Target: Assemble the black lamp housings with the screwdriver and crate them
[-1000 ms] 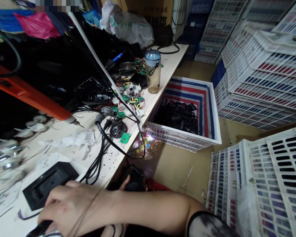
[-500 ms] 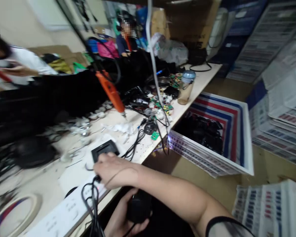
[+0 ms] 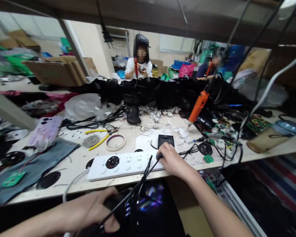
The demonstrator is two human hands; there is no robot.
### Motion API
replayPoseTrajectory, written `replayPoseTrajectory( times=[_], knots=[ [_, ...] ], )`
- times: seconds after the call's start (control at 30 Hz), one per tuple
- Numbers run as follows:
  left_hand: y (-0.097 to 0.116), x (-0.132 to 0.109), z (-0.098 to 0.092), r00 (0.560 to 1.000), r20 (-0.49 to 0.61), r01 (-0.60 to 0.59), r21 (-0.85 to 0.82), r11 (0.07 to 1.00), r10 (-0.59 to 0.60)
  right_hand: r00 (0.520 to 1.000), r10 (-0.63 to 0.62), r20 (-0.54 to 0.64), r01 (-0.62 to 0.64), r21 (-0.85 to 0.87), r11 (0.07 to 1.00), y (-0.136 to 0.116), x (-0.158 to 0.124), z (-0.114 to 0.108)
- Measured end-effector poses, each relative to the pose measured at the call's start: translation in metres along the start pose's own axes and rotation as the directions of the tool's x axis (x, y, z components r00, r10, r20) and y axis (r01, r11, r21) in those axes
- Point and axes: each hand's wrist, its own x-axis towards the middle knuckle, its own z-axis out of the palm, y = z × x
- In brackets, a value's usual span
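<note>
My right hand point(image 3: 172, 160) is closed on a black plug at the right end of a white power strip point(image 3: 118, 164) lying along the front edge of the bench. Black cables point(image 3: 140, 174) run from that plug down to my left hand point(image 3: 96, 210), which is below the bench edge. My left hand is wrapped round a black device point(image 3: 143, 205) with coloured lights on it. A small black square frame point(image 3: 165, 140) lies just behind my right hand.
An orange electric screwdriver point(image 3: 198, 105) hangs over the bench at the right. A tape roll point(image 3: 115, 142), yellow pliers point(image 3: 98, 140), a steel-wool pad point(image 3: 90, 141), a pink phone point(image 3: 45, 130), circuit boards and wires litter the bench. Two people sit across it. A bottle point(image 3: 273, 136) stands far right.
The view has swung left from the crates to the bench. My right hand has moved along the bench with the plug to the power strip; my left hand has come into view.
</note>
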Motion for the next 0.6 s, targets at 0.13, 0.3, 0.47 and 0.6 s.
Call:
replayPoseTrajectory(
  times=[0.13,0.3,0.47,0.6],
  knots=[
    [0.065,-0.036,-0.013,0.988,-0.153,0.054,0.484,0.873,0.024,1.000,-0.014,-0.013,0.014,0.012,1.000,-0.005,0.000,0.003],
    [0.108,-0.016,-0.015,0.851,-0.260,-0.290,0.492,0.821,0.456,0.998,-0.014,-0.054,0.019,0.096,0.995,-0.006,-0.001,0.005],
    [0.115,0.055,-0.004,0.881,-0.225,-0.329,0.343,0.880,0.417,1.000,-0.009,0.010,0.007,0.133,0.991,-0.005,0.003,-0.017],
    [0.114,0.103,0.001,0.888,-0.098,-0.386,0.369,0.845,0.449,0.977,0.047,-0.208,0.001,0.224,0.975,-0.018,0.022,-0.031]
  ],
)
